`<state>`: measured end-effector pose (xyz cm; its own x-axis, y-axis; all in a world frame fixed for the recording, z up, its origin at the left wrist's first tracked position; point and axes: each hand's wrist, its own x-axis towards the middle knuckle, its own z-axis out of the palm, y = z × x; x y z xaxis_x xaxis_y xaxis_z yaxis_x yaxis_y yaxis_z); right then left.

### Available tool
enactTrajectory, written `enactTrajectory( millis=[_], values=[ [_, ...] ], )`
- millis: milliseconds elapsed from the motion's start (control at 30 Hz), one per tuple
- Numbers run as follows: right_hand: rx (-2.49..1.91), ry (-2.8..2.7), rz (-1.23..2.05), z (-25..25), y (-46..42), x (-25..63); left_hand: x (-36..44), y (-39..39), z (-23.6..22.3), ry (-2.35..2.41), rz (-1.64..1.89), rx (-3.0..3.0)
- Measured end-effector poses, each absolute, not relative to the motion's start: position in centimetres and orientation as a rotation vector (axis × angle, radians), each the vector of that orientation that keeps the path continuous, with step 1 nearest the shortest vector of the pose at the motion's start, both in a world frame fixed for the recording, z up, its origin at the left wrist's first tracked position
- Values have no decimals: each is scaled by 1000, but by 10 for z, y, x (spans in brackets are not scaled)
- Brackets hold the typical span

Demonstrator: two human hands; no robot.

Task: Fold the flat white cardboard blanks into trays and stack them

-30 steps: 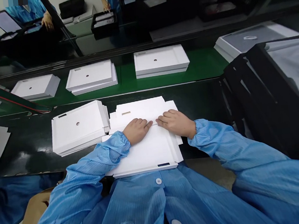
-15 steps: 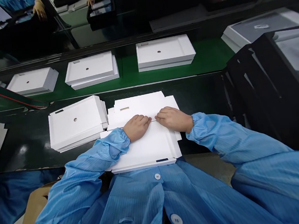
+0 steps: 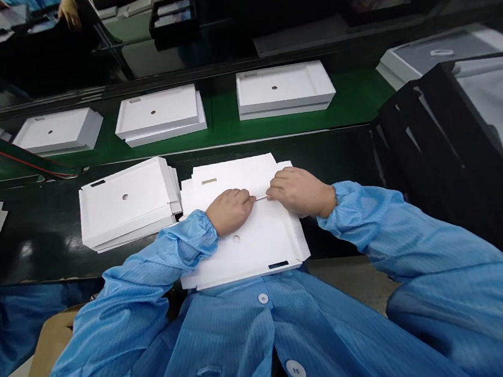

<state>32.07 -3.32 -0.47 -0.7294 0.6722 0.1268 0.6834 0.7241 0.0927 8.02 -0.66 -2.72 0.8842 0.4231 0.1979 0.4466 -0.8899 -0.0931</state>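
A white cardboard tray (image 3: 262,245) lies before my body, with a round hole and a dark slot near its front edge. My left hand (image 3: 231,211) has its fingers curled over the tray's far edge. Close beside it, my right hand (image 3: 301,191) pinches the same edge, fingers bent and pressed together. Under and beyond the tray are flat white cardboard blanks (image 3: 240,170), partly covered by it and my hands. At the left, a stack of folded white cardboard trays (image 3: 126,206) stands near the blanks.
Behind the dark table (image 3: 338,148) runs a green conveyor (image 3: 220,116) carrying several white trays (image 3: 285,85). A black bin (image 3: 429,150) with pale sheets is at the right. A slanted green bar (image 3: 11,149) crosses at the left. Across the line shows another person's hand (image 3: 69,12).
My right hand has moved slightly up and right along the tray's far edge. The tray has shifted a little to the right, and its round hole now shows.
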Motion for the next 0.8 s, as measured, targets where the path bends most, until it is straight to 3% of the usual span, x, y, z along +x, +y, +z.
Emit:
enactTrajectory(
  millis=[267,800],
  values=[
    [-1309,-2778,106,-5,-27,323,77,-7,-23,-733,-219,-2907],
    [-1238,-2649,201,-27,-26,318,53,-10,-27,-847,-171,-2919]
  ],
)
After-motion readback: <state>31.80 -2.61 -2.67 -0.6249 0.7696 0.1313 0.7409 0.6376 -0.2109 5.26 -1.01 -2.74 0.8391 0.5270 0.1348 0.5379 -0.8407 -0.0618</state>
